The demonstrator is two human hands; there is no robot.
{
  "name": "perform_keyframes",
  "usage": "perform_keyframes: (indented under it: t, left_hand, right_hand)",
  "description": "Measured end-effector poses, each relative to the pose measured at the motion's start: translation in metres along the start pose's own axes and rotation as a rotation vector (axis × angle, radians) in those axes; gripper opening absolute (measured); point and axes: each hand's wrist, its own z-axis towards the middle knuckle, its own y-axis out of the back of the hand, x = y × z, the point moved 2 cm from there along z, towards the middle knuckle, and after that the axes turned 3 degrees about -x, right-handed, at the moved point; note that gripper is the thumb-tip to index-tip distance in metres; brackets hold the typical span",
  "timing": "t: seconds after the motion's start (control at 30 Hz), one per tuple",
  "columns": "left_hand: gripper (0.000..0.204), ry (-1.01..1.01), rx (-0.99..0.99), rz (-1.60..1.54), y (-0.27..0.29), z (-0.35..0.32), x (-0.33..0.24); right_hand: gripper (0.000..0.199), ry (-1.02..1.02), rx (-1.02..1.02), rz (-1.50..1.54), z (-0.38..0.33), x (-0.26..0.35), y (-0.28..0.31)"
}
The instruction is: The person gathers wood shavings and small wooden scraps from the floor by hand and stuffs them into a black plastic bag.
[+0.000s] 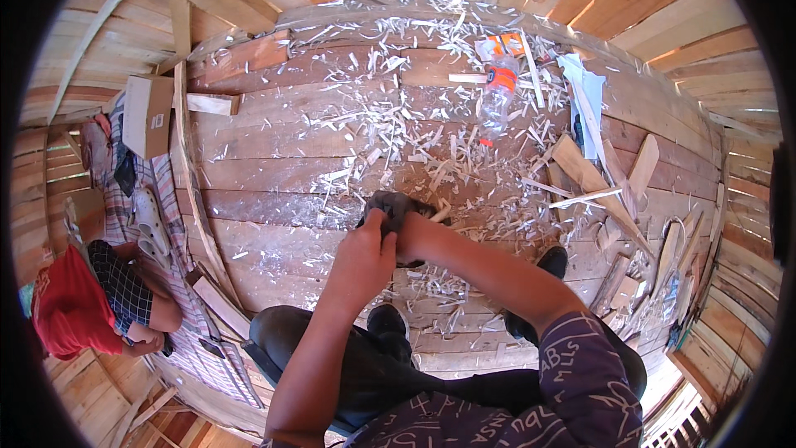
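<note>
My two hands meet in front of me, low over the wooden floor. The bare fingers of my left hand (371, 242) are closed on the edge of a dark glove (393, 204), close to my right wrist. My right hand (412, 235) reaches into this dark fabric from the right, so its fingers are hidden. A pale strip of wood (441, 212) shows just beyond the glove, among the shavings. I cannot tell whether the strip touches the glove.
Wood shavings (414, 137) litter the plank floor (274, 178). A clear bottle (497, 99) lies farther off. Boards (584, 168) are piled at right. At left are a cardboard box (148, 116), pale clogs (149, 220), a striped mat (217, 369) and a seated person in red (73, 303).
</note>
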Motion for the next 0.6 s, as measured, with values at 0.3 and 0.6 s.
perform_keyframes:
  t: [0.3, 0.6]
  left_hand:
    - [0.014, 0.122, -0.209, 0.015, 0.014, -0.017, 0.012]
    - [0.013, 0.273, -0.343, 0.009, 0.056, -0.064, 0.028]
  right_hand:
    - [0.023, -0.184, -0.008, -0.137, 0.052, -0.044, -0.063]
    - [0.023, -0.057, 0.090, 0.439, 0.018, 0.119, 0.068]
